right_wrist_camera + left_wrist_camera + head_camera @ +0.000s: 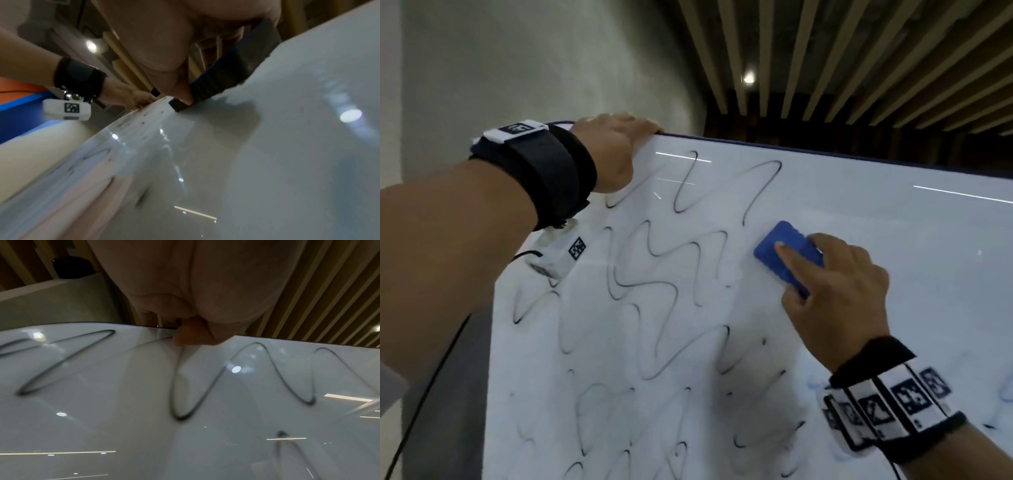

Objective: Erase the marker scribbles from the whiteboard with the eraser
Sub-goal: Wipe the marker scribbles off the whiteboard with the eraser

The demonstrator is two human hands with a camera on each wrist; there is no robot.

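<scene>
Eraser (784,255) work is under way on a tilted whiteboard (859,212), and the two hands split the labour, one bracing and one wiping.

The left hand (613,150) is hooked over the board's top edge near its upper left corner, fingers curled behind the dark rim and thumb on the front face, as the left wrist view shows at the thumb (189,332). This grip looks meant to steady the panel so it does not rock or swing away under the push of wiping.

The right hand (835,291) clasps the blue eraser by its sides, with one finger laid flat along the blue back, likely to press the dark felt evenly onto the surface. In the right wrist view the felt strip (236,68) sits flush against the board, with no gap showing under it.

The eraser lies in the upper middle of the board, beyond the right palm and under its fingers, at the boundary between marked and wiped surface. To its right the surface is mostly clean, with only faint bluish smears low down near the right wrist. To its left, between the two hands and running down the board, the black marker scribbles (654,274) remain: looping waves, bold in the upper rows and partly faded and broken lower down. The nearest loop ends just beside the eraser's left corner.

By this layout, well over half of the scribbled area is still to be cleared, and the next strokes would need to travel leftward toward the bracing hand.
</scene>
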